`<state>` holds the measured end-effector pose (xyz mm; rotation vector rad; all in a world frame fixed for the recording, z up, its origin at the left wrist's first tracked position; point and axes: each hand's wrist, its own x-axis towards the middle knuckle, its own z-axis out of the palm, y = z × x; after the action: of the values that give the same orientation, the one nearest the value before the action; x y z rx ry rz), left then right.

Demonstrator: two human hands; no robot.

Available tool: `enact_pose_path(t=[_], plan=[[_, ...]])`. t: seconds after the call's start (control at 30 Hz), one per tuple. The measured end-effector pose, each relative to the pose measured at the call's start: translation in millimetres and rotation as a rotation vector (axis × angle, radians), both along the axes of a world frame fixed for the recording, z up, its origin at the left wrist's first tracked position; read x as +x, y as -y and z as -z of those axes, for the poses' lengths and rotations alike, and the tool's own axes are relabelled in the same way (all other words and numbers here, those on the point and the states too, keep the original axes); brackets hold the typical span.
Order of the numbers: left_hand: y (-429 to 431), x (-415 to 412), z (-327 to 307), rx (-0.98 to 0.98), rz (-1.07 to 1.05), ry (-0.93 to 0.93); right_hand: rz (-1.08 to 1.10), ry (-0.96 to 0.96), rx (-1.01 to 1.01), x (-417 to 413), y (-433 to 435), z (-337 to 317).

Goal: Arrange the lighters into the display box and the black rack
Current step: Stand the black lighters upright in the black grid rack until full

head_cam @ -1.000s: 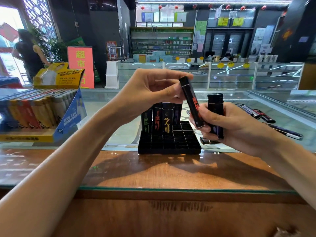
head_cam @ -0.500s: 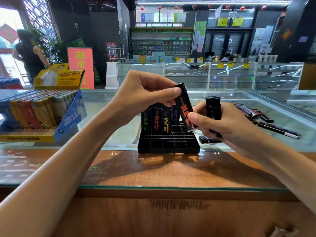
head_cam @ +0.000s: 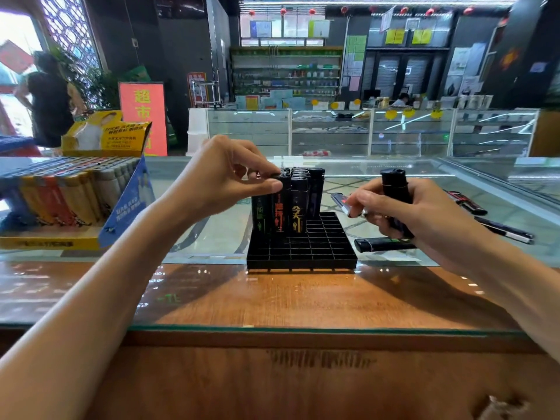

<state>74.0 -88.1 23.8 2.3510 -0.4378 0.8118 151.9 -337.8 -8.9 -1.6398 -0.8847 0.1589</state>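
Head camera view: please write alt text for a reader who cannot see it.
The person's left hand pinches the top of a red-printed lighter standing in the black rack on a glass counter. The right hand grips an upright black lighter; a display box of coloured lighters stands at the left.

Glass display counters (head_cam: 330, 128) front stocked shelves (head_cam: 286, 74) under red lanterns (head_cam: 283, 11).

Your left hand (head_cam: 230, 177) reaches in palm down, wrist bent, thumb and forefinger pinching the top of the red-marked lighter (head_cam: 279, 207). Your right hand (head_cam: 418, 216) grips the plain black lighter (head_cam: 394, 186) upright in curled fingers, forefinger stretched forward
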Motion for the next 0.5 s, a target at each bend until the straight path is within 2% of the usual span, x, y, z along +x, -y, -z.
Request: enact_pose_path(t=[0.2,0.37,0.43,0.5], plan=[[0.2,2.7,5.9,0.136,-0.145,0.065,-0.027,-0.082,0.046,6.5,7.2,-1.3],[0.0,3.4,5.6,0.172,-0.162,0.076,-0.032,-0.217,0.124,12.2,25.7,-6.8],[0.2,3.8,4.6,0.177,-0.153,0.074,0.061,-0.109,0.025,13.0,35.2,-5.1],[0.4,4.1,4.2,0.181,-0.147,0.080,0.172,0.202,-0.223,15.7,41.9,-2.9]])
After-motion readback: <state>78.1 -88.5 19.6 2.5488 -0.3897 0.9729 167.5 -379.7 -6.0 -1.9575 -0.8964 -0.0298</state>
